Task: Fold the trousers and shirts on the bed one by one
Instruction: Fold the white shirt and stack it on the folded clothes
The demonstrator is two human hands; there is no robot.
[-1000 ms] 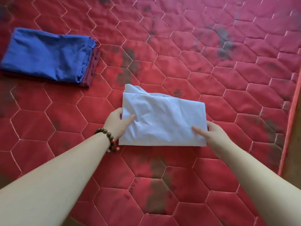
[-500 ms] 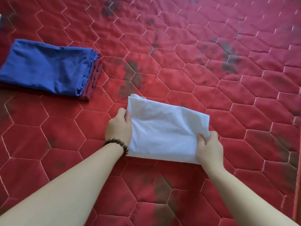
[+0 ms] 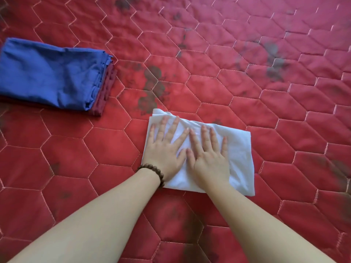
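A folded white garment [image 3: 239, 156] lies flat on the red quilted bed [image 3: 209, 84], just ahead of me. My left hand [image 3: 164, 149], with a bead bracelet on its wrist, presses flat on the garment's left half, fingers spread and straight. Beside it, my right hand [image 3: 208, 154] lies flat on the middle of the cloth, fingers straight, thumbs nearly touching. To the far left sits a folded blue garment [image 3: 49, 73] stacked on top of a folded dark red one [image 3: 105, 88].
The red quilt with hexagon stitching and dark flower prints stretches out on all sides. The folded stack lies about a forearm's length left of the white garment.
Both hands let go of the white garment's side edges and moved inward onto its top, now pressing it flat. The garment settled flat on the bed.
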